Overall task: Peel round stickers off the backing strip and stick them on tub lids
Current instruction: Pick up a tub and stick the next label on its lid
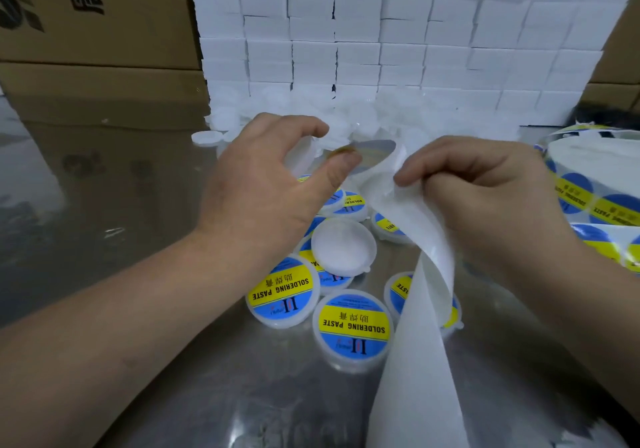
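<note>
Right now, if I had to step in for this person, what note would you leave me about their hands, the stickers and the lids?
Left hand: pinches a round sticker at the strip's top end; I cannot tell whether it is fully free.
Right hand: pinches the backing strip, which trails down toward the camera.
Sticker roll: at the table's right edge.
Done: several labelled tubs lie on the metal table below the hands.
Left: one plain white lid rests on that pile, unlabelled. More white pieces are heaped behind, too blurred to identify.
</note>
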`<state>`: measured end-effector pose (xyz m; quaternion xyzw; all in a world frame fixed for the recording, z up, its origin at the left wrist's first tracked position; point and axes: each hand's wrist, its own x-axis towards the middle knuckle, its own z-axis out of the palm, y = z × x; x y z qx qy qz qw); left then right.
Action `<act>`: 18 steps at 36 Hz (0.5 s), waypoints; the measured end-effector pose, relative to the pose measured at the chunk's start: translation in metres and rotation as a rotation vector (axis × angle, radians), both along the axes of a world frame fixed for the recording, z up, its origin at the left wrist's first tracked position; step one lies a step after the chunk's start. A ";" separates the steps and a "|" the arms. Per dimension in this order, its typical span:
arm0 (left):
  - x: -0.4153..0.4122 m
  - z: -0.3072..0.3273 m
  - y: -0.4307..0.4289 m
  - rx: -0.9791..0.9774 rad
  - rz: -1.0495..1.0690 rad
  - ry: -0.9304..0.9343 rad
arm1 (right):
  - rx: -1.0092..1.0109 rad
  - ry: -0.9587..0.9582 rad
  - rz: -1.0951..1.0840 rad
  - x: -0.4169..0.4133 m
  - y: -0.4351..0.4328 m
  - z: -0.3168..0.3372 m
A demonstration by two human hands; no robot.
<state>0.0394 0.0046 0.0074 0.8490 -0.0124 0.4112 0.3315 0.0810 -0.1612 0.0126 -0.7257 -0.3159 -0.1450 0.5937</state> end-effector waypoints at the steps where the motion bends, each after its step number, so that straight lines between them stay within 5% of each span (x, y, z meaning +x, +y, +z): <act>1: 0.000 0.000 0.000 0.002 0.001 -0.008 | -0.001 0.060 -0.004 0.000 0.000 0.000; 8: -0.003 0.002 -0.003 0.068 0.009 -0.047 | 0.057 0.311 0.153 0.003 -0.001 0.003; 18: -0.002 0.003 0.000 0.191 0.063 0.017 | -0.075 0.289 0.018 0.006 0.001 0.003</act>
